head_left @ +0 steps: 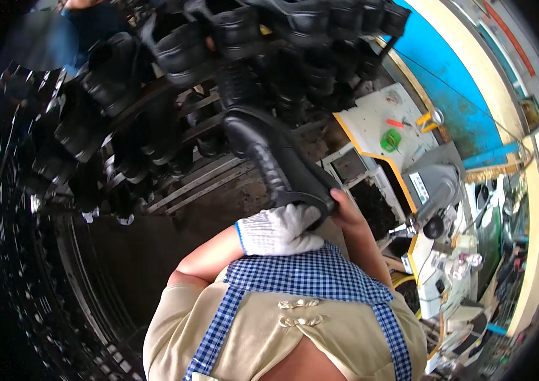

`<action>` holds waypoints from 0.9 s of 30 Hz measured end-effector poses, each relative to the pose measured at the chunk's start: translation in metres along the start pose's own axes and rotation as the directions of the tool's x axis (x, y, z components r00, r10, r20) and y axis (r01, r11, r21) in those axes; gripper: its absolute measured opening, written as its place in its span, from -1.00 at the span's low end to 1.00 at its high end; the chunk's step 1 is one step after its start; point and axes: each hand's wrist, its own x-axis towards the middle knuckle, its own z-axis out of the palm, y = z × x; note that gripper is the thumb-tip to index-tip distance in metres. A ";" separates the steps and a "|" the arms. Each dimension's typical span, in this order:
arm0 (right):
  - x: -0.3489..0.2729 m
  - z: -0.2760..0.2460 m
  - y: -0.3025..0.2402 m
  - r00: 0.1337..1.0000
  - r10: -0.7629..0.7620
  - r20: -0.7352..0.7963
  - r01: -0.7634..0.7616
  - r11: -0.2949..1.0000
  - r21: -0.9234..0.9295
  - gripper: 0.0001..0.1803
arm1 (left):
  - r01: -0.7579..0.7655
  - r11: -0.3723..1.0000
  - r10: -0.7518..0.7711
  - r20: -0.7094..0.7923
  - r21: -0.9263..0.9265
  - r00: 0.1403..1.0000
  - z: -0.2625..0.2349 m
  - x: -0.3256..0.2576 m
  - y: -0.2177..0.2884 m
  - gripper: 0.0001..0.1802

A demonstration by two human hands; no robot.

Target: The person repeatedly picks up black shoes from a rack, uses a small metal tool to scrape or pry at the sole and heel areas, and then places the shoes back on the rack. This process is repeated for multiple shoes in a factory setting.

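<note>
I hold a black boot [269, 155] up in front of my chest, sole end toward me. My left hand [279, 230], in a white knit glove with a blue cuff, grips the boot's near end from below. My right hand [346, 213] is bare and presses on the boot's lower right edge. The boot's shaft points up toward a rack [174, 127] loaded with several more black boots [180, 47].
A metal rack with rails [199, 181] stands ahead and to the left. At the right is a white and yellow workbench [377, 124] with a green object [391, 140] and small tools, and a grey machine [438, 190]. A blue wall [453, 89] is behind.
</note>
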 end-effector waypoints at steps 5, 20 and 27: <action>-0.008 0.020 -0.009 0.968 -0.046 0.247 -0.066 0.901 0.429 -0.04 | -0.124 0.888 -0.071 -0.400 -0.442 0.914 -0.053 -0.036 -0.004 -0.35; 0.026 0.077 -0.086 0.672 -0.653 0.349 0.638 0.272 -0.720 -0.76 | -0.001 0.978 -0.149 -0.696 -0.210 0.703 -0.073 -0.027 -0.022 -0.31; 0.014 0.151 -0.163 0.515 -0.278 0.811 0.701 -0.407 -0.585 -0.66 | -0.030 0.983 -0.065 -0.491 -0.183 0.869 -0.079 -0.013 -0.019 -0.31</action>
